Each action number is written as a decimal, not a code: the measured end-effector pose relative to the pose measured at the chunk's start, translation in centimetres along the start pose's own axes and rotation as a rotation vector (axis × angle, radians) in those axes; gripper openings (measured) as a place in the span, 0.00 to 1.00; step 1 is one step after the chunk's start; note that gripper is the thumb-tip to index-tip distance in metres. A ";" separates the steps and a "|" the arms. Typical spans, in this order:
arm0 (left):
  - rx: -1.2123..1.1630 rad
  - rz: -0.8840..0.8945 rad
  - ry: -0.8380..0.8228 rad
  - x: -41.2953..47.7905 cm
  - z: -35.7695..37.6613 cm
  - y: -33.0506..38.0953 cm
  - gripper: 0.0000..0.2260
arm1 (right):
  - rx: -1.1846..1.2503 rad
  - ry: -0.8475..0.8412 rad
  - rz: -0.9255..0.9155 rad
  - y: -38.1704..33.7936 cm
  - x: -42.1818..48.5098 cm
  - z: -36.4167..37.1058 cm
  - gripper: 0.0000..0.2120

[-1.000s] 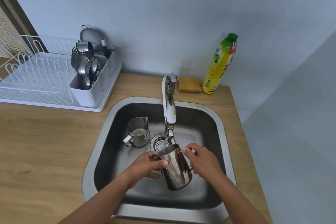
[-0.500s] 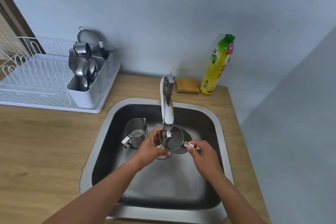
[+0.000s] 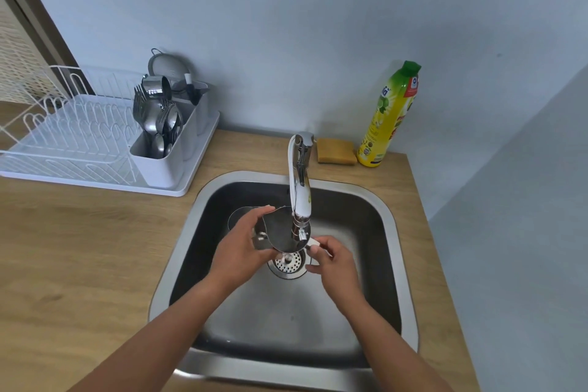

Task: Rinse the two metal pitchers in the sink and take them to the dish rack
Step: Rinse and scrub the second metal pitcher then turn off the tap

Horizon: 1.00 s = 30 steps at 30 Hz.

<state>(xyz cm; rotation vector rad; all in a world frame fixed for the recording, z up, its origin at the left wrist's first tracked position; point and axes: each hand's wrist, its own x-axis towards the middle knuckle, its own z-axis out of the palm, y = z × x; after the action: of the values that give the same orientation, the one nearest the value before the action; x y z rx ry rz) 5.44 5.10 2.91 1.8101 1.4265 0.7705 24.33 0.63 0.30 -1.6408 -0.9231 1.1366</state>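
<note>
I hold a shiny metal pitcher (image 3: 278,229) upright under the faucet (image 3: 299,188) spout, above the drain (image 3: 288,261). My left hand (image 3: 243,243) wraps around the pitcher's left side and rim. My right hand (image 3: 331,259) pinches its handle on the right. A second metal pitcher (image 3: 237,218) stands on the sink floor behind my left hand, mostly hidden; only part of its rim shows. The white dish rack (image 3: 73,140) sits on the wooden counter at the far left.
The steel sink (image 3: 391,232) is set in a wooden counter (image 3: 79,248). A cutlery holder (image 3: 159,137) full of spoons and forks stands on the rack's right end. A sponge (image 3: 336,151) and a yellow dish soap bottle (image 3: 389,118) are behind the sink. A wall stands at the right.
The pitcher went from tilted low near the sink's front to upright under the spout, then shifted a little left and back. Both hands stayed on it.
</note>
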 end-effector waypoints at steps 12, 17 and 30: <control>0.152 -0.043 0.015 -2.3 -1.9 -0.7 0.37 | -0.056 -0.174 0.075 0.4 -0.8 1.3 0.09; -0.025 -0.195 -0.095 -3.3 -1.0 -1.7 0.33 | -0.235 -0.225 0.135 0.3 -1.9 0.2 0.08; -0.260 -0.334 -0.197 -2.4 2.8 -0.7 0.30 | -0.392 0.016 -0.027 0.2 -2.2 -2.5 0.09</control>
<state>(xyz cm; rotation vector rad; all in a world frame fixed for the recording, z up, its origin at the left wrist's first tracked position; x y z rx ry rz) 6.74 2.42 0.64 1.3652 1.3800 0.5586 26.10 -2.10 1.14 -1.9376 -1.2109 0.9639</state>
